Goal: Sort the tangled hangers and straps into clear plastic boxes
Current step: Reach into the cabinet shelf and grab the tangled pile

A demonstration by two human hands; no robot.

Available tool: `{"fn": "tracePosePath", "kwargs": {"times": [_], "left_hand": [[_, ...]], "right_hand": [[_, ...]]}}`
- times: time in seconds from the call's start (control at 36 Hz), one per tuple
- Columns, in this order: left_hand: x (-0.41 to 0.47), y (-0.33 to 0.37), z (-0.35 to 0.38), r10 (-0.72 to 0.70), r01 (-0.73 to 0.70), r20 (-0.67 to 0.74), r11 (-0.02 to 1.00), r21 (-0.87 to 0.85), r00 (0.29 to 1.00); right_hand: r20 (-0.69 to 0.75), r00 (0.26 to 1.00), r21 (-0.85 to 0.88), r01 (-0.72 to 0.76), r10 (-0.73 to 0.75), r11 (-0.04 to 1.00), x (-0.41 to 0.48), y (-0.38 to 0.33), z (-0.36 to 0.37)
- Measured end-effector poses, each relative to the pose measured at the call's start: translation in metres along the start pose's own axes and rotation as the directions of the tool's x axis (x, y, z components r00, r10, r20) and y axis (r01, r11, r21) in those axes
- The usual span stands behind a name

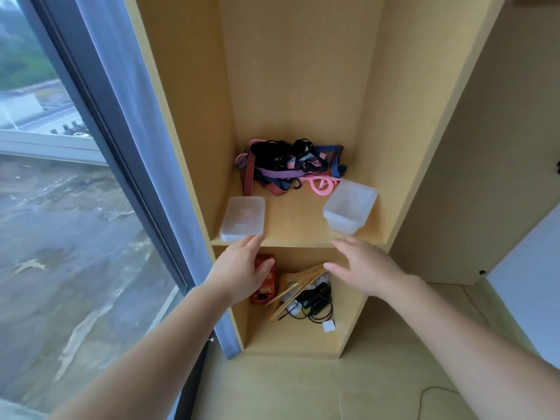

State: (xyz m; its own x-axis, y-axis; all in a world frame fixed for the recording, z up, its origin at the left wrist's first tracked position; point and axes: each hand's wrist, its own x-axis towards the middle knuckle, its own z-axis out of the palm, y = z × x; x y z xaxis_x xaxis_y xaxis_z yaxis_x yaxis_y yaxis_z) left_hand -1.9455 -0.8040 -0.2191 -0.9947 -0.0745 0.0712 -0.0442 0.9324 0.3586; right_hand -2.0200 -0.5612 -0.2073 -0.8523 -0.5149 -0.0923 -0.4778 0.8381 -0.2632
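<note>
A tangle of straps (291,168) is piled against the back wall of a shelf (294,219) inside a narrow wooden cabinet. Two clear plastic boxes are set near the shelf's front edge. The left box (242,218) is placed close to the left wall. The right box (350,206) is close to the right wall and turned at an angle, with a pink loop of the tangle just beside its back corner. A bare strip of shelf is left open between the boxes. The left hand (242,268) is held in front of the shelf edge, fingers straight and slightly apart, with nothing gripped; its fingertips reach the front of the left box, though contact cannot be confirmed. The right hand (366,268) is likewise spread and holds nothing, its fingertips at the shelf edge below the right box. In the lower compartment, wooden hangers (298,286) are leaned over black cables (315,301), and a red box (265,278) is partly hidden by the left hand. Single straps in the tangle cannot be told apart. A window (45,177) is cut off at the left.
</note>
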Motion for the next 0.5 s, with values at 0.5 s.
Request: {"fn": "tracePosePath", "kwargs": {"times": [0.5], "left_hand": [[0.132, -0.007, 0.019, -0.089, 0.090, 0.067, 0.996, -0.007, 0.994]], "right_hand": [[0.062, 0.998, -0.042, 0.026, -0.023, 0.999, 0.145, 0.058, -0.013]]}}
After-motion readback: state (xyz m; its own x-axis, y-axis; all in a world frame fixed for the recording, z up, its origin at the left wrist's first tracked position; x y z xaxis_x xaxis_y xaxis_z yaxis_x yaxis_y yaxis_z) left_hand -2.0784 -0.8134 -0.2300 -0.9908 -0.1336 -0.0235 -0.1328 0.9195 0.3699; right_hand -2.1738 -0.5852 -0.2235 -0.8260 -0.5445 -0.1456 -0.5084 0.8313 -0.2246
